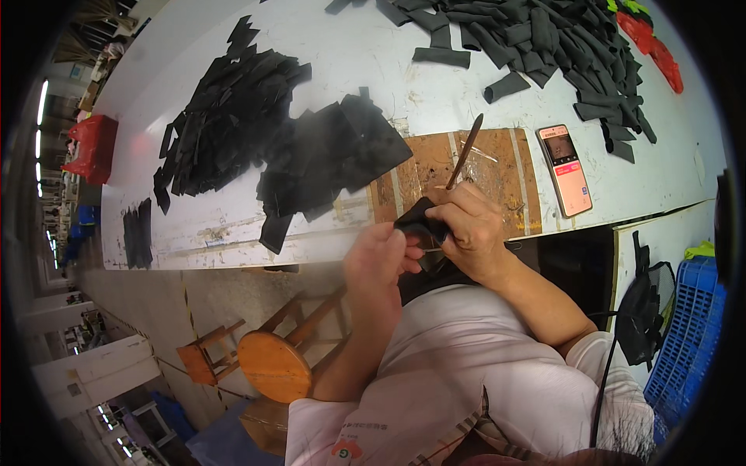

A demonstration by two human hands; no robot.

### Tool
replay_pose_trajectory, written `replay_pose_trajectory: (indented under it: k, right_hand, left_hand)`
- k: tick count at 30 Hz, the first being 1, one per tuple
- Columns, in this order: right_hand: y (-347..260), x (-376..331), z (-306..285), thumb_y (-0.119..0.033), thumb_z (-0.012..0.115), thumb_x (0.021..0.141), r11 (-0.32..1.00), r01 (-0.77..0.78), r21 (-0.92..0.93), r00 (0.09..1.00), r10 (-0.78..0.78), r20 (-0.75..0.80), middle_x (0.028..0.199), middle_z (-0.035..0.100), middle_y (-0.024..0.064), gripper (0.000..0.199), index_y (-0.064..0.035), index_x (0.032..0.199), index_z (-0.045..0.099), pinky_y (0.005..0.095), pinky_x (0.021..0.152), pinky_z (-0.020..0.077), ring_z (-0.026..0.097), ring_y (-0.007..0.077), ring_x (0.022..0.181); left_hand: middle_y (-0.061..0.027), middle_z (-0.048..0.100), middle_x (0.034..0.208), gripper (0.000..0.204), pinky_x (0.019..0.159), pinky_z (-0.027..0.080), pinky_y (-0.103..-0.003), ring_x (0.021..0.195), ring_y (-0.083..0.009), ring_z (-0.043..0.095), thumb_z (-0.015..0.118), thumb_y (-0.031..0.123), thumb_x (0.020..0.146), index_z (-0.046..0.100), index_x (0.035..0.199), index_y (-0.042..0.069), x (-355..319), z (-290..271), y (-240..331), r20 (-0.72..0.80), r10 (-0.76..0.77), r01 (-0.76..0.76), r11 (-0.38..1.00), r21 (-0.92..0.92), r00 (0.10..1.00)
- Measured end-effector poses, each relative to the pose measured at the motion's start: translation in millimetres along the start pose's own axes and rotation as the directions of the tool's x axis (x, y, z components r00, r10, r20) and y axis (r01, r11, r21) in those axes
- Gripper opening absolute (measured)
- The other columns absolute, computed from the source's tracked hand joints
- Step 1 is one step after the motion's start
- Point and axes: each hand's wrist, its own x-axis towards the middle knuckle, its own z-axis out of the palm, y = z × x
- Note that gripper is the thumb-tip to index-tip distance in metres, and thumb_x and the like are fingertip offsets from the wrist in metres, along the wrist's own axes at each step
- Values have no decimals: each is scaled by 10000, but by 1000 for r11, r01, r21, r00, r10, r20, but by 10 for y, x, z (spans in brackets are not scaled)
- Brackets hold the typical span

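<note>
Close to my body, at the table's front edge, my left hand [378, 256] pinches one side of a small black fabric piece [420, 216], which is curled into a loop. My right hand [472, 227] grips the other side of it. A thin brown stick [468, 147] with a tapered end also sticks up from my right fist; its lower end is hidden. Beyond my hands lies a worn brown board [509, 175] with tape strips. To its left, flat black fabric pieces [326, 155] are spread out, some lapping over the board.
A heap of flat black strips [225, 116] covers the table's left. Dark grey fabric tubes [536, 39] pile up at the far right. A lit phone [565, 169] lies right of the board. Wooden stools [273, 365] stand lower left; a blue crate [685, 334] is at right.
</note>
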Motion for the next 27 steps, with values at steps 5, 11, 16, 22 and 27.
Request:
replay_pose_trajectory:
  k: [5,11,16,22,27]
  right_hand:
    - [45,-18,-33,-20,567,527,965,195,-176,979,-181,94,619,425,56,149,8,672,550,301,479,371,447,202,572]
    - [60,-94,-65,-50,559,569,865,389,-318,920,-350,175,617,422,38,119,11,671,548,273,451,319,422,163,549]
    - [92,-241,-73,-57,571,586,882,386,-270,915,-331,228,641,441,37,147,18,712,559,274,464,333,431,162,561]
    - [-152,-129,-272,-117,655,662,799,-510,317,840,386,380,708,501,61,218,-2,835,587,257,554,412,504,167,642]
    - [-123,-106,-224,-42,624,698,813,-513,275,847,427,317,691,528,89,137,11,819,586,256,501,414,511,178,549]
  left_hand:
    - [-61,549,700,47,510,446,-227,600,-119,533,503,68,794,512,787,22,74,-13,-8,-1,-130,129,987,96,992]
    - [-49,549,663,39,446,460,-247,543,-112,527,501,32,779,535,775,14,132,-23,-38,-47,-200,200,980,2,979]
    - [-29,550,666,48,431,452,-210,523,-85,519,512,29,781,546,804,5,179,-11,-164,-59,-208,210,977,44,976]
    - [-17,553,666,44,455,424,-173,539,-53,508,565,16,770,554,805,-8,144,-39,-223,4,111,-101,889,447,994]
    - [-62,557,623,75,464,422,-202,515,-80,520,578,-15,737,555,809,-5,42,96,-296,192,492,-457,502,734,849]
